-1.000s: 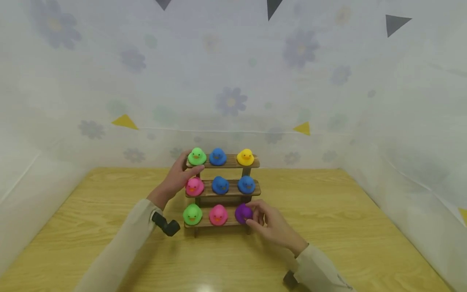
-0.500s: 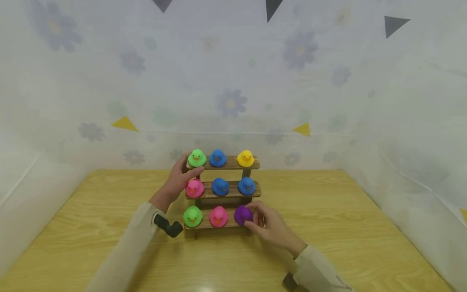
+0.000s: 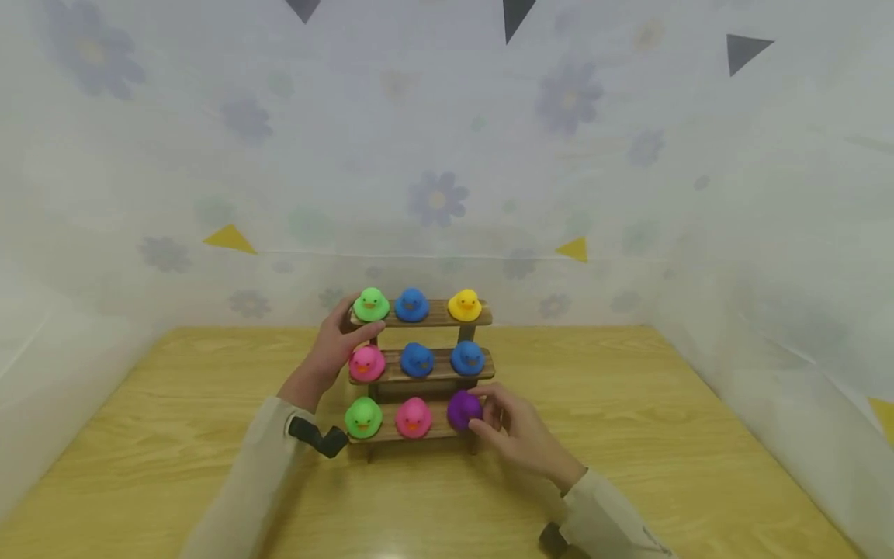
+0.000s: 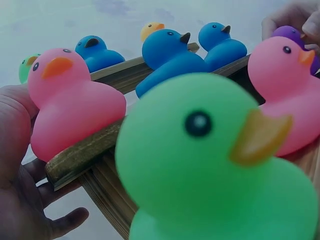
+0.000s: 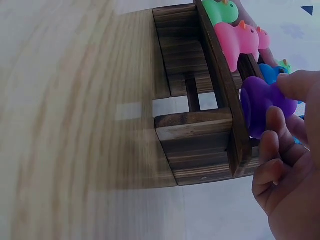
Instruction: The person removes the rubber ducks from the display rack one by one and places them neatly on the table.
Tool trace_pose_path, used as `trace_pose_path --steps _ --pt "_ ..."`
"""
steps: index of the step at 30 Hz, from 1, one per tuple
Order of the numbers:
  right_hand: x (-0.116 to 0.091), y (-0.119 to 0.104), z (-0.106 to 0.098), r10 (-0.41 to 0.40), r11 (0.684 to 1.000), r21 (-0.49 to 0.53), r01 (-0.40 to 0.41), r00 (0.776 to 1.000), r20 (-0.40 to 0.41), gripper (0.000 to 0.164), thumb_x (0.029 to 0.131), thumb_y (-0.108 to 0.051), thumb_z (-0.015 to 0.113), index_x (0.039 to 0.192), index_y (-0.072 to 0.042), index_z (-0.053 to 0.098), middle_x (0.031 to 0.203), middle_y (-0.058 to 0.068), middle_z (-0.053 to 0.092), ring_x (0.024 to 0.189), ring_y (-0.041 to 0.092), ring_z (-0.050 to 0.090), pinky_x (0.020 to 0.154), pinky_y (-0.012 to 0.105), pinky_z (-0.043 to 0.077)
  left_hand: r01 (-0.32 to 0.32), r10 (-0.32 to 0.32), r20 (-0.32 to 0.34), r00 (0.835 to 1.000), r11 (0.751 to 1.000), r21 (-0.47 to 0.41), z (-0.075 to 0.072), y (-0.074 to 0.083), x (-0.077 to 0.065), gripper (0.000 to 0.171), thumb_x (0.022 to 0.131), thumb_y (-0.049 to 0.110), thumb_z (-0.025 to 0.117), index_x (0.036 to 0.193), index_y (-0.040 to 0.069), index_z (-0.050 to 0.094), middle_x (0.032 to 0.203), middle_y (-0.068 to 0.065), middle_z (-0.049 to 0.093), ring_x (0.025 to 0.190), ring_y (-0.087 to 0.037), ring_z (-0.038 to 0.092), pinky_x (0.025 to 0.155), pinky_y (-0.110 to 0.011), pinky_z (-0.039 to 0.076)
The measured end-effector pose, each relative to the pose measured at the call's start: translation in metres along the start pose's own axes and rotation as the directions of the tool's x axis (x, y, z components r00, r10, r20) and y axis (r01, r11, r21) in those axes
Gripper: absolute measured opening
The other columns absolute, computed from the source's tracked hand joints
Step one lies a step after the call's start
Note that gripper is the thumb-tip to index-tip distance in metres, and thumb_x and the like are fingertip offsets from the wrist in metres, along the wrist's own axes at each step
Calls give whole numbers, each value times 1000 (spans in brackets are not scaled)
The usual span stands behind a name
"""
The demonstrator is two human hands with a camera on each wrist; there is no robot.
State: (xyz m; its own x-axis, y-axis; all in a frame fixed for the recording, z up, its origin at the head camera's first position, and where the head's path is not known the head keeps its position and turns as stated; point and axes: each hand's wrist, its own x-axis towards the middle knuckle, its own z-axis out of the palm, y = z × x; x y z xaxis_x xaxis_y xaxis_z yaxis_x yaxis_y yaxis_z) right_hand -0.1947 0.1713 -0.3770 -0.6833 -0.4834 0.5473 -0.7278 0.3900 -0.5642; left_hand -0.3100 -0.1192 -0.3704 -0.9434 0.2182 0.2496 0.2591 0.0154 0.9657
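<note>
A three-tier wooden stand holds rows of rubber ducks. My left hand grips its upper left end, the thumb in front beneath the top green duck, above the middle tier's pink duck. Some of its fingers show behind the shelf end in the left wrist view. At the right end of the bottom tier, my right hand pinches a purple duck between thumb and fingers. The purple duck's base appears at the shelf in the right wrist view. A pink duck and a green duck share that tier.
Two blue ducks are on the middle tier. Another blue duck and a yellow duck sit on top. The stand rests on a wood-grain table, with a white flowered sheet behind.
The whole head view has shifted slightly. The purple duck is turned a little, its beak now hidden from the head view. My left hand keeps its place on the stand.
</note>
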Motion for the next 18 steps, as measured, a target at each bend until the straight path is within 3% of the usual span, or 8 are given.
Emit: trace_pose_path --steps 4,8,14,18 --pt "1 3 -2 -23 999 -31 23 1000 -18 31 81 11 67 110 7 57 66 4 53 58 2 43 46 20 39 -7 7 7 1000 1000 0 -2 0 -1 56 94 18 63 144 16 38 124 -1 49 92 -9 62 90 -32 48" --pt "1 4 -8 -23 999 -44 22 999 -26 31 80 12 68 109 7 58 65 3 52 57 1 42 44 22 38 1 -1 16 1000 1000 -10 -2 0 -1 56 94 19 63 144 17 38 122 -1 50 91 -11 62 92 -37 47" --pt "3 4 -21 -3 999 -44 2 1000 -28 30 79 12 68 107 6 59 65 2 51 54 7 43 46 20 36 5 -5 15 1000 1000 -3 -3 1 0 56 95 19 62 144 17 37 120 1 51 90 -9 62 87 -28 48" --pt "4 2 -29 -24 998 -52 21 998 -60 30 76 14 68 104 6 59 64 2 49 52 14 42 43 27 37 -10 10 21 1000 1000 -9 -4 1 0 55 95 17 61 144 15 38 115 3 53 87 -9 62 86 -28 48"
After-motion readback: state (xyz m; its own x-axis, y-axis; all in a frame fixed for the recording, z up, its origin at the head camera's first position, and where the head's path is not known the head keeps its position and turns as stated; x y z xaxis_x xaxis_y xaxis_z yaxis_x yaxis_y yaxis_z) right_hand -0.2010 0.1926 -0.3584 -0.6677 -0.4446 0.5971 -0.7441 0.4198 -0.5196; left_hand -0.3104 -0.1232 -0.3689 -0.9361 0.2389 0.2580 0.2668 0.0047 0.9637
